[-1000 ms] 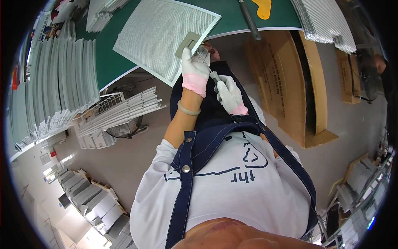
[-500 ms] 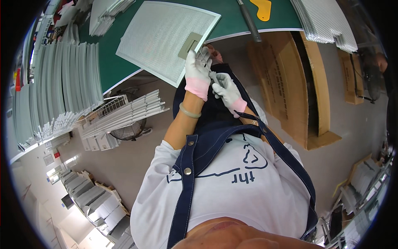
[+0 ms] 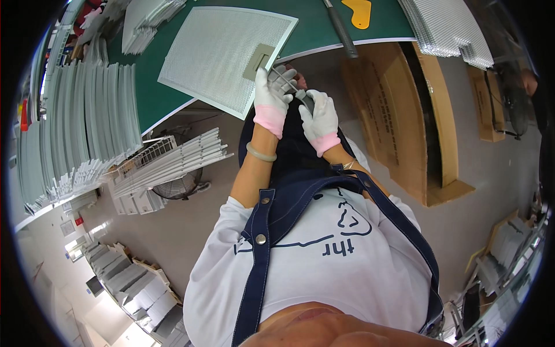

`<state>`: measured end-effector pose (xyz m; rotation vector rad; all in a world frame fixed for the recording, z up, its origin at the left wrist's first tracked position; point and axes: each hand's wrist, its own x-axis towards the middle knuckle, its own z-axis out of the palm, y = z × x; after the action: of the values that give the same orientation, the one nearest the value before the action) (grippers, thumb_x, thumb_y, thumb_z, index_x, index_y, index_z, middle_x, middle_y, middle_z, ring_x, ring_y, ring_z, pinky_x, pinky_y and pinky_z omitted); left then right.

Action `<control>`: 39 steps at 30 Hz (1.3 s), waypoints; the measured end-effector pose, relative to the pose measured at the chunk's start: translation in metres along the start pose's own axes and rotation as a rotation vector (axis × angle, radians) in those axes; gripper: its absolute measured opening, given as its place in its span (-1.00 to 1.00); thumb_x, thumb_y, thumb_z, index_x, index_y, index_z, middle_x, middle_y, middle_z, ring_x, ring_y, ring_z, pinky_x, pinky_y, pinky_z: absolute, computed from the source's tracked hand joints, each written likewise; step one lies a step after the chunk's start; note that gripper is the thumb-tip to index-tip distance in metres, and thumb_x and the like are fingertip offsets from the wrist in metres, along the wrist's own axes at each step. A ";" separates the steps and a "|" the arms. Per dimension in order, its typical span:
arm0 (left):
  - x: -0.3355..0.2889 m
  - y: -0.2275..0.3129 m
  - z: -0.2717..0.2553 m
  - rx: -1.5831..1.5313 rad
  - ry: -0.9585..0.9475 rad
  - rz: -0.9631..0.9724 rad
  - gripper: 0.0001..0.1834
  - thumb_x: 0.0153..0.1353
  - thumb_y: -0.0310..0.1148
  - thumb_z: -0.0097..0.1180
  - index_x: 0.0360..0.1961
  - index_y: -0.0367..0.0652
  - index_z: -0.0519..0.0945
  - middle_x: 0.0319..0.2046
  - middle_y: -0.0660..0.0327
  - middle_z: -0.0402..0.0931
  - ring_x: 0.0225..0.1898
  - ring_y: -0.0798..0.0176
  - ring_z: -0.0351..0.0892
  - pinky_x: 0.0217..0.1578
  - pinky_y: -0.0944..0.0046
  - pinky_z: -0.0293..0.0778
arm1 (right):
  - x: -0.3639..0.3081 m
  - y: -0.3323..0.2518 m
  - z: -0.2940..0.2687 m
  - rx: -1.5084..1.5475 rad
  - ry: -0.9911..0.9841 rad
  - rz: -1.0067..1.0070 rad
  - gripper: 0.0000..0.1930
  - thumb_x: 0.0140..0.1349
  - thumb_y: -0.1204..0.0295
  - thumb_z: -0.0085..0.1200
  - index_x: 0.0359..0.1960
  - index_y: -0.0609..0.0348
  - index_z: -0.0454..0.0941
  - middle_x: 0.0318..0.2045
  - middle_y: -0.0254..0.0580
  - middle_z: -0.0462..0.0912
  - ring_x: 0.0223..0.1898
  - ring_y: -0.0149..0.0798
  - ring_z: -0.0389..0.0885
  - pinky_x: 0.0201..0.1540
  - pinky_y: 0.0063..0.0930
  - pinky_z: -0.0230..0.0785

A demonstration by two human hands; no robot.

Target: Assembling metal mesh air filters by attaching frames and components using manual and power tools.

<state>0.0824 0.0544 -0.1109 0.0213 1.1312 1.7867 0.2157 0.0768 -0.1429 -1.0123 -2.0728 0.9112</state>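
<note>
A mesh filter panel [image 3: 217, 58] with a pale metal frame lies partly on the green table, one corner jutting over the front edge toward me. Set into its right side is a grey-beige plate [image 3: 258, 62]. My left hand [image 3: 270, 98], in a white glove with a pink cuff, grips the panel's right edge beside that plate, thumb on top. Gloved the same way, my right hand [image 3: 321, 118] is closed round the grey handle of a screwdriver-like tool [image 3: 302, 94]. Its thin shaft points up-left past my left fingers toward the panel's edge; the tip is hard to make out.
Upright panels [image 3: 87, 110] stand packed along the left. More mesh panels [image 3: 445, 29] are stacked at the far right. A dark-handled tool [image 3: 341, 32] and a yellow flat piece [image 3: 359, 13] lie on the green table [image 3: 300, 41]. Below stand a cardboard box [image 3: 381, 115] and a fan [image 3: 178, 182].
My right hand has turned and shifted slightly right, swinging the tool's handle with it and showing more of the shaft. My left hand keeps its hold on the panel.
</note>
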 end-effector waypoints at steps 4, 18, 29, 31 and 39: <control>0.007 -0.003 -0.005 -0.140 -0.013 -0.020 -0.49 0.20 0.09 -0.06 -0.14 -0.18 0.45 -0.25 0.14 0.50 -0.27 0.20 0.44 -0.44 0.41 0.39 | -0.002 -0.001 0.006 0.287 -0.044 0.121 -0.60 0.04 0.41 0.14 -0.07 0.21 0.36 -0.21 -0.12 0.49 -0.17 -0.19 0.46 -0.15 -0.34 0.34; -0.002 0.003 -0.005 -0.186 -0.041 -0.040 -0.40 0.19 0.12 -0.05 -0.04 -0.24 0.39 -0.09 0.07 0.41 -0.11 0.12 0.40 -0.11 0.21 0.41 | -0.012 0.047 -0.017 1.807 -0.698 0.937 -0.69 0.33 0.20 -0.16 -0.06 0.13 0.39 -0.31 -0.10 0.54 -0.52 -0.42 0.46 -0.59 -0.64 0.23; -0.043 0.052 0.013 1.672 0.147 0.977 -0.57 -0.08 -0.33 0.25 -0.13 -0.17 0.49 -0.18 0.07 0.46 -0.14 0.03 0.43 -0.10 0.12 0.38 | 0.000 0.020 -0.035 1.202 -0.644 0.557 -0.55 0.31 0.10 -0.22 0.08 0.16 0.29 -0.45 -0.30 0.46 -0.58 -0.51 0.39 -0.59 -0.67 0.26; -0.030 0.055 0.021 2.039 0.227 0.836 -0.50 -0.14 -0.37 0.26 -0.07 -0.02 0.45 -0.11 0.05 0.40 -0.08 -0.08 0.38 -0.10 0.01 0.36 | -0.004 0.013 -0.024 1.210 -0.610 0.637 -0.62 0.32 0.13 -0.21 -0.02 0.15 0.34 -0.43 -0.32 0.47 -0.57 -0.52 0.41 -0.58 -0.66 0.30; -0.005 0.052 0.038 1.900 0.054 0.872 -0.58 -0.16 -0.43 0.17 -0.16 -0.01 0.51 -0.23 0.03 0.40 -0.20 -0.08 0.45 -0.23 0.07 0.43 | 0.000 -0.004 -0.024 1.103 -0.426 0.548 -0.65 0.28 0.30 -0.13 0.02 0.22 0.22 -0.44 -0.30 0.45 -0.60 -0.57 0.38 -0.62 -0.74 0.22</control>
<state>0.0658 0.0723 -0.0513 1.7444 2.6375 0.5799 0.2330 0.0822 -0.1266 -0.7587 -1.1564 2.3380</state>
